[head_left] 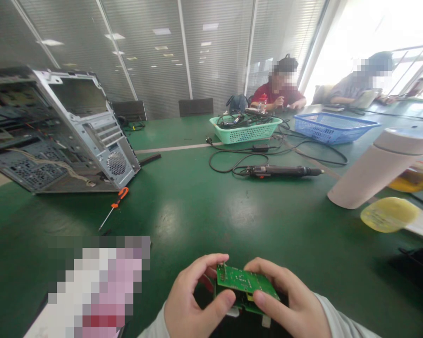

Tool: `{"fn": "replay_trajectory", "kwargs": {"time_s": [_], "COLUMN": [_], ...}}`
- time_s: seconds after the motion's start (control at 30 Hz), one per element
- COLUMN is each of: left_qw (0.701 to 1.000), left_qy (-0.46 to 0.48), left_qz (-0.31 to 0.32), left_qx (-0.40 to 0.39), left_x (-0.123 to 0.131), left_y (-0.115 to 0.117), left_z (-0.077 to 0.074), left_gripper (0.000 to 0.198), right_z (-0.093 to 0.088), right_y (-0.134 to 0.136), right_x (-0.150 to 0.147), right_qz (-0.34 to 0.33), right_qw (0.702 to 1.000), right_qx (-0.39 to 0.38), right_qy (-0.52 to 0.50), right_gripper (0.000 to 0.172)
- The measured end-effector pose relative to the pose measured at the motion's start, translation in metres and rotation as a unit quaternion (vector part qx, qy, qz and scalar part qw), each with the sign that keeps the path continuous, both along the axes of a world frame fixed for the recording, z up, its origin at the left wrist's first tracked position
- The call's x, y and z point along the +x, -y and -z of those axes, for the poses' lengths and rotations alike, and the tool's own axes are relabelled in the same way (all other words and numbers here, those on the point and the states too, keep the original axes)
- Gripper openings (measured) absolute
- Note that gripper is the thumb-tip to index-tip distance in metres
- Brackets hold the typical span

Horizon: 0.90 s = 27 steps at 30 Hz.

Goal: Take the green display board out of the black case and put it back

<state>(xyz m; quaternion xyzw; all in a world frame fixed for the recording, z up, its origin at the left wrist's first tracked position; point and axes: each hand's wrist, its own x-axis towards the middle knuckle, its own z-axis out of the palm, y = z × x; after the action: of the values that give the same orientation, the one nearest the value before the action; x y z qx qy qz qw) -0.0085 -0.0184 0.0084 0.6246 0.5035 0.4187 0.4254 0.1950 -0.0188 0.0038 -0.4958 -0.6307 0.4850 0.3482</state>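
Between my two hands is a green circuit board (245,280), held low over the front of the table with its flat, solder-dotted face turned up. My left hand (197,298) grips its left end, the thumb at the near edge and the fingers at the far side. On the right end, my right hand (289,295) closes with its thumb along the near edge and its index finger on the far edge. Dark and yellow parts show under the board, along with a second green layer; most of that underside is hidden.
An opened computer case (91,136) stands at left, an orange-handled screwdriver (114,205) near it. A black electric screwdriver (285,172) with its cable lies mid-table. Behind are a green basket (246,134), a blue basket (333,130) and two people. A white bottle (377,171) stands at right.
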Motion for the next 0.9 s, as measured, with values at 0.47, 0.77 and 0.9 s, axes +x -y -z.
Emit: {"fn": "replay_trajectory", "kwargs": {"time_s": [0.47, 0.77, 0.9], "left_qw": [0.996, 0.994, 0.995], "left_qy": [-0.018, -0.001, 0.038], "left_qz": [0.026, 0.049, 0.061], "left_qx": [0.083, 0.095, 0.075], "left_x": [0.005, 0.007, 0.007], "left_y": [-0.001, 0.003, 0.002], "left_z": [-0.009, -0.005, -0.001], "left_gripper": [0.044, 0.059, 0.053], "right_z": [-0.008, -0.023, -0.02], "right_y": [-0.004, -0.001, 0.003], "right_x": [0.002, 0.006, 0.033], "right_qz": [-0.019, -0.04, 0.041], "right_qw": [0.996, 0.977, 0.941], "right_qx": [0.054, 0.132, 0.249], "right_qy": [0.062, 0.162, 0.225], "right_gripper": [0.028, 0.021, 0.021]}}
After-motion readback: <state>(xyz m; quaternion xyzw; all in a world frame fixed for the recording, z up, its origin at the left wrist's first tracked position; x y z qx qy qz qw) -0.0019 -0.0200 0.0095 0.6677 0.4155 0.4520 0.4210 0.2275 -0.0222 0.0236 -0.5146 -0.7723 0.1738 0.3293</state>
